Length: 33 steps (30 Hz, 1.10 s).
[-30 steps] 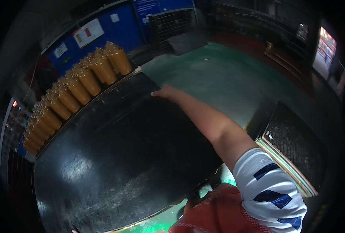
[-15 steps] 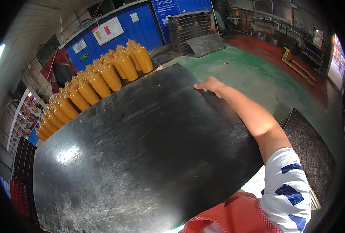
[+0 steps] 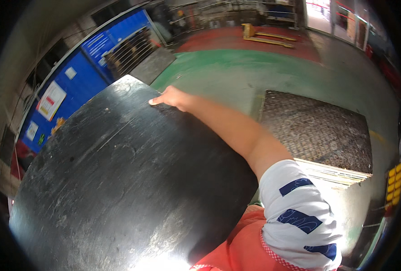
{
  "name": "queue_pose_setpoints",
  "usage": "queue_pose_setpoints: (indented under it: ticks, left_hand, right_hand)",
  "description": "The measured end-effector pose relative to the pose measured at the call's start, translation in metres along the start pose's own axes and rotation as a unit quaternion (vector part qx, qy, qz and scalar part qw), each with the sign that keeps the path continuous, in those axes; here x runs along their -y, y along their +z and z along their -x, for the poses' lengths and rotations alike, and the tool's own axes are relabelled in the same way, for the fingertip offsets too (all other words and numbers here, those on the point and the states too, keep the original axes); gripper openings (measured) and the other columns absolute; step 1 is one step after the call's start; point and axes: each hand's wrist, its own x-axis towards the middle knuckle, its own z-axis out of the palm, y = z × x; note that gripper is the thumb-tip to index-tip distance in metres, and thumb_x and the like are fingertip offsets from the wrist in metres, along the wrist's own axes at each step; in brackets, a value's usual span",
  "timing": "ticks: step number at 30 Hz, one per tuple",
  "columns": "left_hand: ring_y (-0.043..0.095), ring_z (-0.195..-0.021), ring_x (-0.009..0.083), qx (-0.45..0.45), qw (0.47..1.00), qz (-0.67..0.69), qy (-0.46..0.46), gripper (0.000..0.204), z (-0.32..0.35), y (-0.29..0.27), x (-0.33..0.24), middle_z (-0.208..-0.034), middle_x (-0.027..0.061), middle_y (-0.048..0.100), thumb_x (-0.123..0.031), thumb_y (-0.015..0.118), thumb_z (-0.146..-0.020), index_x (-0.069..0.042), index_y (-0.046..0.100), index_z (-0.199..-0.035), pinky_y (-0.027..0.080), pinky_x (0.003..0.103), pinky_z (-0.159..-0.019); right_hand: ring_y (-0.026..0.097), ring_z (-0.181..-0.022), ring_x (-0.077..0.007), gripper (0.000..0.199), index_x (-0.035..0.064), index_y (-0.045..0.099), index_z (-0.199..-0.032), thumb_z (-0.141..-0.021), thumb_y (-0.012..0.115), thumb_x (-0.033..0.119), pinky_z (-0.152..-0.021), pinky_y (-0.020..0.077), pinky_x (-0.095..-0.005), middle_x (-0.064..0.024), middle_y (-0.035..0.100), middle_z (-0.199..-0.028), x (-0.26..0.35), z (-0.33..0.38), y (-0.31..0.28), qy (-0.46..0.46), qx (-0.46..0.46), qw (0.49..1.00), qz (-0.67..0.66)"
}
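Firmly, by the look of it, a worker's right hand grips the far right edge of a broad black board, thumb laid on the scuffed upper face and fingers bent over the rim, their tips hidden from view. The board spreads left of the hand and back toward the red apron; it looks too wide to span, which probably explains the outstretched arm and the hold at the margin, where thumb and fingers can oppose each other. The left hand is out of frame, so its state cannot be told. Right of the hand and nearer the body, a stack of sheets lies low and flat, likely so that each layer bears evenly on the next. Beyond the hand, a grey slab slants beside a slatted stack, and farther right a yellow pallet jack stands on red flooring, well apart.
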Motion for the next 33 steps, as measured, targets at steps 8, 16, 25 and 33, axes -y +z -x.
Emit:
queue_pose_setpoints:
  ticks: [8,16,25,33]
  left_hand:
    - [0.048,-0.131,0.0371,0.110,0.993,0.008,-0.030,0.082,0.119,0.145,0.015,-0.147,0.0250,0.044,-0.052,0.065,-0.092,-0.001,0.038,-0.149,0.042,0.052,-0.110]
    - [0.049,-0.130,0.0376,0.191,0.981,0.014,-0.031,0.083,0.169,0.198,0.020,-0.146,0.0261,0.045,-0.053,0.066,-0.091,-0.001,0.038,-0.149,0.043,0.053,-0.109]
    - [0.050,-0.129,0.0381,0.248,0.967,0.022,0.052,0.084,0.280,0.261,-0.006,-0.145,0.0273,0.045,-0.055,0.066,-0.090,-0.002,0.038,-0.149,0.044,0.054,-0.108]
    - [0.051,-0.128,0.0385,0.403,0.810,0.003,0.426,0.085,0.495,0.272,0.002,-0.144,0.0284,0.046,-0.056,0.067,-0.089,-0.002,0.038,-0.148,0.044,0.055,-0.107]
  right_hand:
    - [0.068,-0.086,-0.0219,0.046,-0.0086,0.072,-0.103,-0.080,0.083,0.029,-0.080,0.0523,-0.0352,-0.0145,0.073,-0.096,-0.008,0.084,-0.208,-0.031,-0.108,0.991,-0.073]
    - [0.070,-0.077,-0.0223,0.043,-0.0081,0.073,-0.093,-0.078,0.085,0.030,-0.073,0.0544,-0.0353,-0.0152,0.074,-0.089,0.040,0.266,-0.353,0.015,-0.298,0.954,-0.039]
    - [0.070,-0.076,-0.0235,0.040,-0.0072,0.073,-0.101,-0.085,0.079,0.030,-0.073,0.0555,-0.0347,-0.0159,0.074,-0.091,0.005,0.437,-0.565,0.045,-0.478,0.876,0.049]
    - [0.071,-0.081,-0.0254,0.048,-0.0082,0.071,-0.105,-0.081,0.082,0.032,-0.078,0.0561,-0.0384,-0.0168,0.073,-0.096,-0.011,0.635,-0.747,0.069,-0.550,0.832,0.025]
